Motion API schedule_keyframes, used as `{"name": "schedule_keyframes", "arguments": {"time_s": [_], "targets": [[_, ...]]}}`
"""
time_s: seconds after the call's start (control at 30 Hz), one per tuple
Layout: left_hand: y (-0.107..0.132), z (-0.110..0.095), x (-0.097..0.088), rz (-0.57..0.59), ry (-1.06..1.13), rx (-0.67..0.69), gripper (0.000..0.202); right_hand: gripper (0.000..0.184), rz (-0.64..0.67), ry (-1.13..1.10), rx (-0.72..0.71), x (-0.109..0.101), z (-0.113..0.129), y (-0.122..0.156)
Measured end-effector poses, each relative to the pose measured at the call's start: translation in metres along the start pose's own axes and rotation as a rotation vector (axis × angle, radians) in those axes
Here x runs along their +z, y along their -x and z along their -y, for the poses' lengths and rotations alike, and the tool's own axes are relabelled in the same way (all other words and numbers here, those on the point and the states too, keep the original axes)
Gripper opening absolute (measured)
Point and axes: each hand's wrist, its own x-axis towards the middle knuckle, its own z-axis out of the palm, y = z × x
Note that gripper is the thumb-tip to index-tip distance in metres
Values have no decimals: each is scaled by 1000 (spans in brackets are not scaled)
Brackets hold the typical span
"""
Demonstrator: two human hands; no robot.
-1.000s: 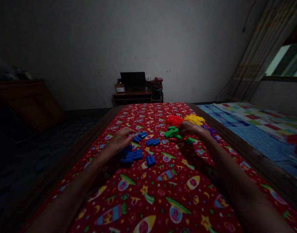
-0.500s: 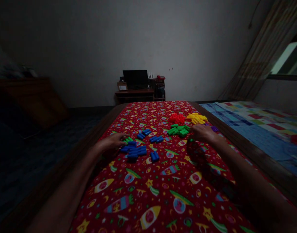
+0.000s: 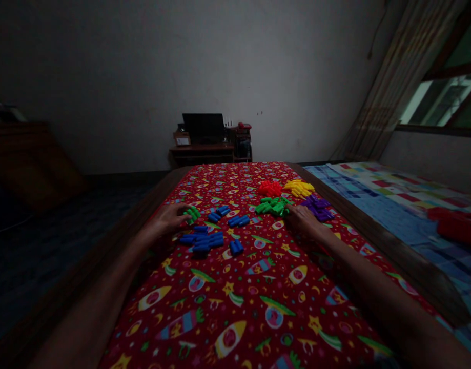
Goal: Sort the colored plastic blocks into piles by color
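My left hand (image 3: 169,218) is closed, thumb and fingers around a small group of green tube-shaped toy blocks (image 3: 191,214). Just below it, several blue tube-shaped blocks (image 3: 204,240) lie joined in a cluster. Smaller blue pairs (image 3: 239,221) rest to the right of that cluster. My right hand (image 3: 302,218) has its fingertips pinched together at the right edge of a pile of green blocks (image 3: 271,206). A green piece shows at those fingertips, partly hidden by them. Purple blocks (image 3: 319,207) lie beside the right hand.
Red blocks (image 3: 269,188) and yellow blocks (image 3: 299,188) are heaped behind the green pile. All sit on a red patterned cloth (image 3: 235,307) over a long table. A bed (image 3: 373,195) stands to the right, a monitor (image 3: 203,127) on a desk at the far wall.
My left hand has moved the green blocks slightly away from the blue cluster. My right hand has shifted to the green pile, uncovering the purple blocks. The view has turned a little right.
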Motion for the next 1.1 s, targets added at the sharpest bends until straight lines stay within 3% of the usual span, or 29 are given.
{"name": "schedule_keyframes", "arguments": {"time_s": [0.17,0.23,0.37,0.47,0.57,0.7,0.77,0.97,1.1], "targets": [[4,-33,9,-55,274,61,50,21,-54,32,-31,-14,11,3],[8,-54,19,-15,393,88,54,22,-124,-61,-125,-20,29,4],[21,-92,48,47,512,162,57,25,-268,-381,-463,-24,81,-1],[28,-105,63,41,446,234,54,19,-235,-465,-485,-25,105,-11],[30,-104,61,19,367,276,49,21,-229,-413,-326,-29,95,-22],[24,-91,46,-63,182,304,45,29,-208,-161,43,-33,47,-28],[21,-82,41,-70,69,311,41,33,-159,-59,161,-31,27,-26],[13,-57,41,-51,-99,242,42,34,-17,47,198,-20,11,-23],[5,-40,40,-46,-130,182,42,30,76,66,143,-29,13,-22]]}}
